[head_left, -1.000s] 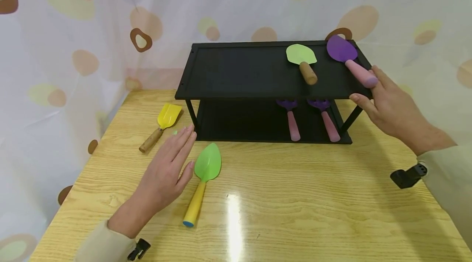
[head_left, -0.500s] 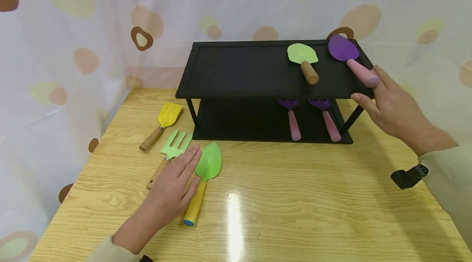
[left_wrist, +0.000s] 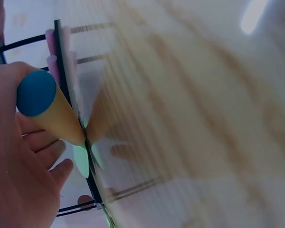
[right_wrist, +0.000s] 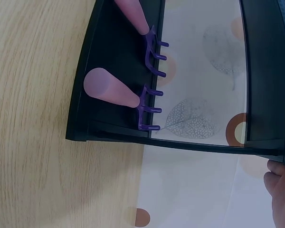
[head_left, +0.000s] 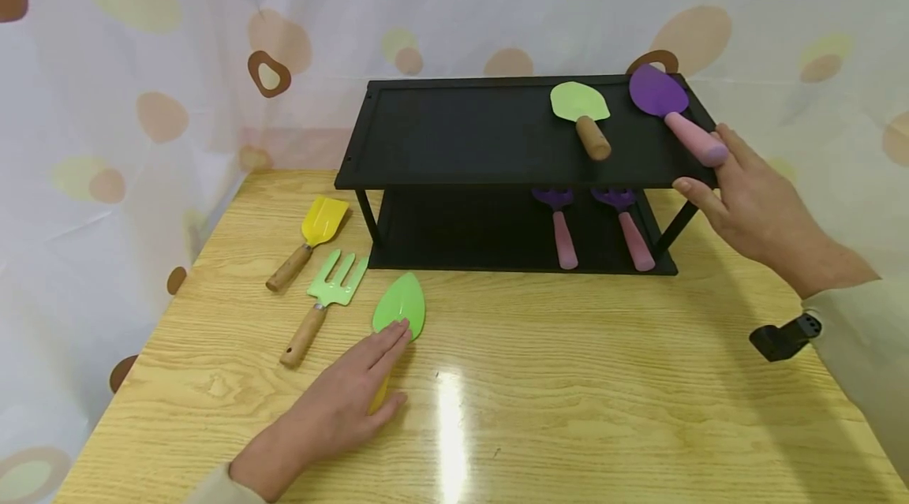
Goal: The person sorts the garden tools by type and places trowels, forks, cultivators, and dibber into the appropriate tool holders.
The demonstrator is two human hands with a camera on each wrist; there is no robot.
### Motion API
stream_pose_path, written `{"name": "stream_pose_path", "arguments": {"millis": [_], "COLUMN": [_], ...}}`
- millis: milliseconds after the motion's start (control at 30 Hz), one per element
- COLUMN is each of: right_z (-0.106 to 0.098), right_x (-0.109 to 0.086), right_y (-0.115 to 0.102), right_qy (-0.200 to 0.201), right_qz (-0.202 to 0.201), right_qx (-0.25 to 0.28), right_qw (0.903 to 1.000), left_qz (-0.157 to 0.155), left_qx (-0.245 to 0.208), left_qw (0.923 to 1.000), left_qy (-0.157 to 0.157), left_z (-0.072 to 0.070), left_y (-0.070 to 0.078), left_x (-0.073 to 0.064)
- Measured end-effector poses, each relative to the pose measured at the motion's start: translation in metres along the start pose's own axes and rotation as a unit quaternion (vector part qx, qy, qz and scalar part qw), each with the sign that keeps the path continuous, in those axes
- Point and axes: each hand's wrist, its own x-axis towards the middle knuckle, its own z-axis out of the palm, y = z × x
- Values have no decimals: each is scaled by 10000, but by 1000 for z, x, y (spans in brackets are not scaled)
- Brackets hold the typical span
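A trowel with a green blade (head_left: 399,304) and yellow handle (left_wrist: 57,111) lies on the table. My left hand (head_left: 341,401) is over its handle, fingers extended and thumb apart; in the left wrist view the handle's blue end (left_wrist: 36,93) shows beside the palm. My right hand (head_left: 763,208) grips the right front corner of a black two-tier rack (head_left: 461,133), thumb at the front edge. On the rack's top lie a light green trowel (head_left: 578,102) with a wooden handle and a purple trowel (head_left: 656,91) with a pink handle, its end near my right fingers.
Two purple hand forks with pink handles, a left one (head_left: 564,240) and a right one (head_left: 635,242), lie on the lower tier. A yellow shovel (head_left: 323,222) and a green hand fork (head_left: 337,281), both wooden-handled, lie left on the table (head_left: 568,393). A patterned curtain (head_left: 454,7) hangs behind.
My left hand has moved right and toward the front, from above the green hand fork to the green and yellow trowel, uncovering the fork. The right hand stays on the rack.
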Motion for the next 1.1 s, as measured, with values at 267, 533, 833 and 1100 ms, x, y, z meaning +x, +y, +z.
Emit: {"name": "stream_pose_path", "arguments": {"millis": [267, 533, 833, 1100], "right_z": [0, 0, 0, 0], "right_x": [-1, -2, -3, -2], "right_y": [0, 0, 0, 1], "right_qy": [80, -1, -39, -12], "right_qz": [-82, 31, 63, 17], "right_qx": [45, 14, 54, 24], "right_qw": [9999, 10000, 10000, 10000], "left_qz": [-76, 255, 181, 546], "left_qx": [140, 201, 84, 62], "left_qw": [9968, 9949, 9971, 9985], "left_qy": [-783, -952, -736, -14], "left_z": [1, 2, 1, -5], "left_y": [4, 4, 2, 0], "left_x": [-4, -4, -5, -1]}}
